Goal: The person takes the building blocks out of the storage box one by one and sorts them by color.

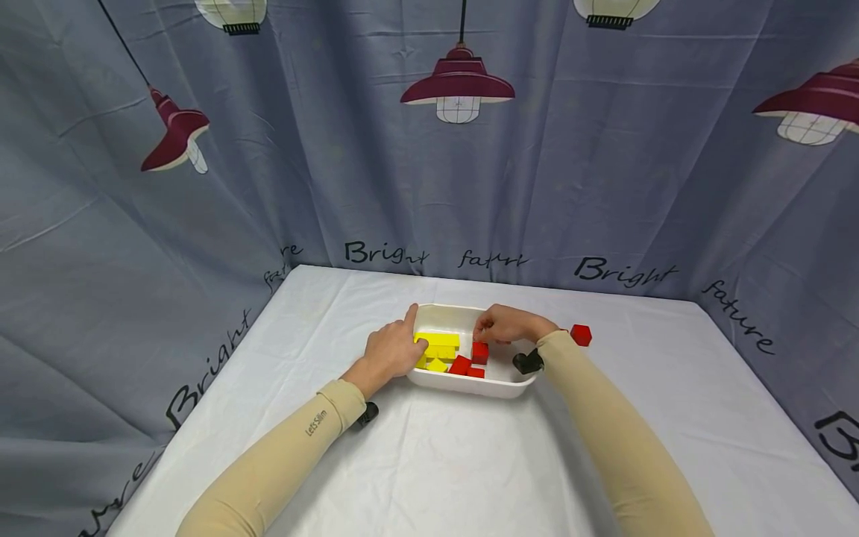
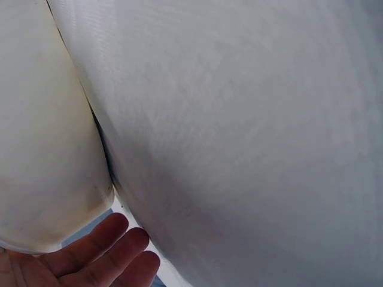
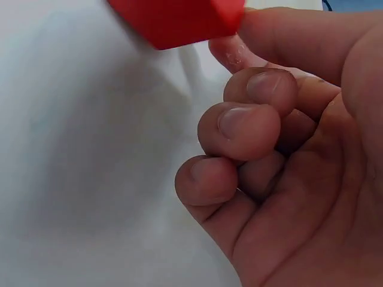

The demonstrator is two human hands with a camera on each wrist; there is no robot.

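tan sleeves (image 1: 624, 440) closest to the head cam, running up both sides of frame over the white-covered counter (image 1: 463, 462). right sleeve crosses the near-right corner of the white tray (image 1: 463, 383); dark gadget (image 1: 528, 362) at that wrist blocks more of it, another dark gadget (image 1: 367, 414) below the left cuff.

right hand (image 1: 506, 324): thumb and index pinch a red block (image 3: 185, 21), other three fingers curled in. head view puts the hand over the tray, with a red block right under the fingertips; can't tell if it's the same one.
left hand (image 1: 392, 349): holds the tray's left end, thumb over the rim, index straight along it.

yellow blocks (image 1: 439, 340) sit in the tray's left part, more red blocks (image 1: 460, 365) near the middle front. loose red block (image 1: 581, 335) on the counter right of the tray, another bit of red peeking out beside the right sleeve.

text: left sleeve reads "let's slim". grey curtain (image 1: 349, 171) behind has printed red lamps (image 1: 458, 78) plus "bright" and "fature", some lettering bent by folds.

hard to see: pinched block cropped and blurred in right wrist view; left wrist view mostly pale surfaces, three fingertips at the bottom. block count unclear under the hands.
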